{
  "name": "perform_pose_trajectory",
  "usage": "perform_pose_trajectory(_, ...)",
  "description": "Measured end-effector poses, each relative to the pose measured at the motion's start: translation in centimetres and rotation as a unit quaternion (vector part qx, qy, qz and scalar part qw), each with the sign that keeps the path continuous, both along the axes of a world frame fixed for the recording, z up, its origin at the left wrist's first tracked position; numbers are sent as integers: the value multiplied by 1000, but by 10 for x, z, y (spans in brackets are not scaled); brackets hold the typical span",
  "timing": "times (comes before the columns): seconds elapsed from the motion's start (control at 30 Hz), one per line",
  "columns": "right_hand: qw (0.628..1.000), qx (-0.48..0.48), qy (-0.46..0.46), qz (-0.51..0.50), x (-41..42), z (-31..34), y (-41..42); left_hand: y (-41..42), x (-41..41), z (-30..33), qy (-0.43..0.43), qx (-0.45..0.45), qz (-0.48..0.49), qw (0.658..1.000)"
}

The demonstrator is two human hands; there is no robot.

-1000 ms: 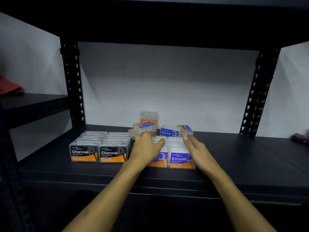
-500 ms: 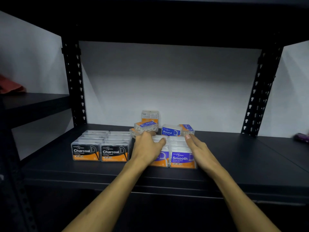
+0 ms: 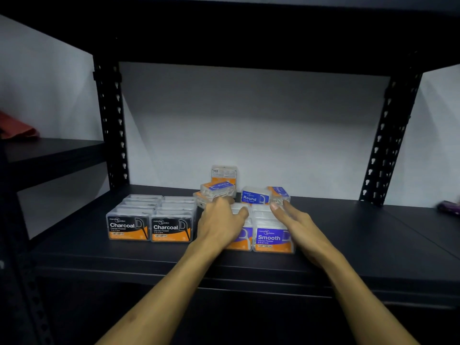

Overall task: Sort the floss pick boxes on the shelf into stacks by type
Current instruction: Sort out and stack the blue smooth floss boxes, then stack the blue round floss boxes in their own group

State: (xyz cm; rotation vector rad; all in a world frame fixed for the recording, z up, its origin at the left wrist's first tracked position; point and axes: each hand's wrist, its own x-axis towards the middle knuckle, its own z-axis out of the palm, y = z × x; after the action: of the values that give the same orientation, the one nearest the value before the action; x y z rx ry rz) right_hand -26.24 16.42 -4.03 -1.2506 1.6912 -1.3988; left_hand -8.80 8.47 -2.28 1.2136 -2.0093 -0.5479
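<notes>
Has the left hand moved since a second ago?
No. The left hand still rests on the left Smooth box, just right of the Charcoal boxes, as before; only the camera shifted slightly.

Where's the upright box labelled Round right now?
In the head view, the Round box stands on the shelf right of centre, just behind the Smooth boxes and beyond the right hand's fingertips.
</notes>
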Motion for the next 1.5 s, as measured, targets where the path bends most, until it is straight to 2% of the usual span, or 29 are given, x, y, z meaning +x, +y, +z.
perform_pose_trajectory(0.13, 995, -7, -100, 18, -7, 1, -1, -4, 0, 1, -31, -15, -3, 999)
perform_pose_trajectory(0.3, 984, -48, -167, 25, -11, 3, -3, -7, 3, 10, -33, -43, -5, 999)
perform_pose_trajectory(0.37, 982, -67, -172, -27, -14, 3, -6, -14, 6, 19, -11, -33, -5, 999)
perform_pose_trajectory(0.47, 969, -85, -172, -156, -28, -7, -12, -26, 11, 34, 3, -8, -3, 1000)
perform_pose_trajectory(0.57, 952, -108, -214, -190, -47, -13, -16, -41, 14, 45, 1, -7, -14, 1000)
perform_pose_trajectory(0.67, 962, -98, -168, -193, -63, -15, -25, -59, 14, 53, -28, -10, -24, 999)
perform_pose_trajectory(0.83, 988, -70, 2, -138, -74, -20, -43, -101, 16, 62, -133, -19, -34, 990)
perform_pose_trajectory(0.9, 991, -55, 44, -111, -81, -18, -50, -116, 16, 65, -178, -21, -39, 983)
perform_pose_trajectory(1.0, 995, -52, 30, -78, -87, -13, -59, -134, 15, 69, -250, -15, -52, 967)
perform_pose_trajectory(1.1, 997, -55, 37, -50, -86, -8, -68, -149, 12, 72, -277, 2, -66, 958)
perform_pose_trajectory(1.3, 996, -42, 84, 6, -81, -11, -90, -164, -5, 63, -300, 16, -89, 950)
perform_pose_trajectory(1.5, 994, -45, 99, -20, -79, -11, -90, -170, -13, 54, -280, 22, -115, 953)
